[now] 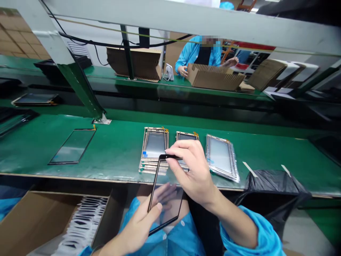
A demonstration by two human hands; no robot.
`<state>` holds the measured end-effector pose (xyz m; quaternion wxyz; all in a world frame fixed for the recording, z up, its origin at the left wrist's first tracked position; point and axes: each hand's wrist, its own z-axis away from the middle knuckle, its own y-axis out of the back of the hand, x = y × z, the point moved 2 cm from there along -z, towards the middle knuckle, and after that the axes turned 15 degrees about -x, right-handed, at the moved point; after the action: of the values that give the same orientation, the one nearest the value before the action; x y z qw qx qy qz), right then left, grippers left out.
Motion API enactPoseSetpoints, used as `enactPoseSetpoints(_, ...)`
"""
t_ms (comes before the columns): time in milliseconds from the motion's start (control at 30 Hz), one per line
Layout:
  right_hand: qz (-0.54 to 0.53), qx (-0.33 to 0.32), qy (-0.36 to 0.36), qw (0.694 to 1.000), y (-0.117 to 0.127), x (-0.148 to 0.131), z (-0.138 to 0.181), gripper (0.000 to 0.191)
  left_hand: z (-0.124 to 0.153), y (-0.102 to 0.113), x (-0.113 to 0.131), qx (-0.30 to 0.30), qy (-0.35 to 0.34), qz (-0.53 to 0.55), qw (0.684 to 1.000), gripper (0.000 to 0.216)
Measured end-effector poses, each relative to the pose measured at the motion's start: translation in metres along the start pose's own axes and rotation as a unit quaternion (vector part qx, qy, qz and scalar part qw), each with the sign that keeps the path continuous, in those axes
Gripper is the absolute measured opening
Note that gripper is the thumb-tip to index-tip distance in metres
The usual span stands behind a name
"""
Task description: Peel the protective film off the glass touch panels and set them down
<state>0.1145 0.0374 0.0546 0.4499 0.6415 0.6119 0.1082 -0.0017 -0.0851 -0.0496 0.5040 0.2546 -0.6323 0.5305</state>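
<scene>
A see-through touch screen panel with a black border (170,199) is held tilted above my lap. My left hand (145,220) grips its left edge, thumb in front and fingers showing through the glass from behind. At the top edge my right hand (193,169) pinches the black border between thumb and fingers; whether a film or tab is also in that pinch is hidden. Just beyond are a stack of framed panels (154,144), a second stack (188,136) partly behind my right hand, and a third stack (220,154) to its right.
A single panel (73,147) lies on the green bench (114,156) at left. Below stands a cardboard box (32,213) with white dividers (84,224). A black bag (274,185) is taped to the front edge. Across the bench, a person (198,53) handles a divided carton (213,76).
</scene>
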Motion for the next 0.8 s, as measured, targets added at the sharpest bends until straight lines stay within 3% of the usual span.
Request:
enactPoseSetpoints(167, -0.026, -0.01, 0.028, 0.999, -0.013, -0.002, 0.01, 0.015, 0.001, 0.0, 0.0, 0.025, 0.025, -0.066, 0.997, 0.045)
enactPoseSetpoints(333, -0.052, 0.057, 0.04, 0.996, -0.027, -0.001, 0.023, 0.019, 0.002, -0.005, 0.0, 0.023, 0.035, -0.165, 0.985, 0.047)
enactPoseSetpoints(533, -0.029, 0.106, 0.046, 0.993, -0.03, -0.002, 0.031, 0.028, 0.002, -0.012, 0.007, 0.012, 0.041, -0.272, 0.961, 0.047)
enactPoseSetpoints(800, 0.007, 0.128, 0.078, 0.989, -0.031, -0.002, 0.034, 0.033, 0.004, -0.014, 0.006, 0.015, 0.058, -0.334, 0.941, 0.048)
